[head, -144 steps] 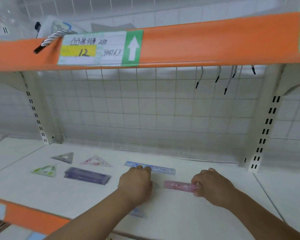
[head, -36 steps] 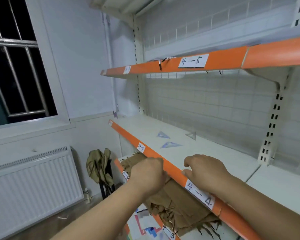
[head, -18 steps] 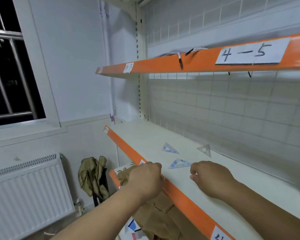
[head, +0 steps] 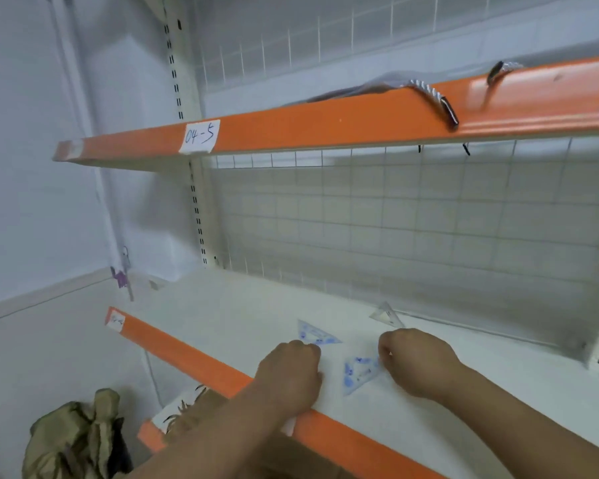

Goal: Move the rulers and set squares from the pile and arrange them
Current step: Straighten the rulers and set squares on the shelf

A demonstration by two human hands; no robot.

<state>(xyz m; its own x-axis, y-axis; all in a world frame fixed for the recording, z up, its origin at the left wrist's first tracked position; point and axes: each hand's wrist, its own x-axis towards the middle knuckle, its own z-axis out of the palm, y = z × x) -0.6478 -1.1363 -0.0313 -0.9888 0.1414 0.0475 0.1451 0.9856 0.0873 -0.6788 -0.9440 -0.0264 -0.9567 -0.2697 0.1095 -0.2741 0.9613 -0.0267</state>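
Note:
Three set squares lie on the white shelf (head: 242,319). A blue one (head: 317,334) is farthest left, a second blue one (head: 358,373) lies nearer the front edge, and a clear grey one (head: 386,314) sits close to the wire back. My left hand (head: 291,371) is curled into a fist with its knuckles at the near corner of the left blue set square, and I see nothing in it. My right hand (head: 414,361) is curled too, its fingertips at the right corner of the nearer blue set square, seemingly pinching it. No rulers are in view.
An orange front lip (head: 187,350) edges this shelf. An orange-lipped shelf (head: 325,124) labelled 04-5 hangs overhead, with cords draped over it. A wire grid (head: 395,229) backs the bay. Brown cloth lies on the shelf below, and a camouflage bag (head: 73,440) on the floor at left.
I have moved from the bay with rulers to this one. In the last half second both hands came forward over the shelf to the two blue set squares.

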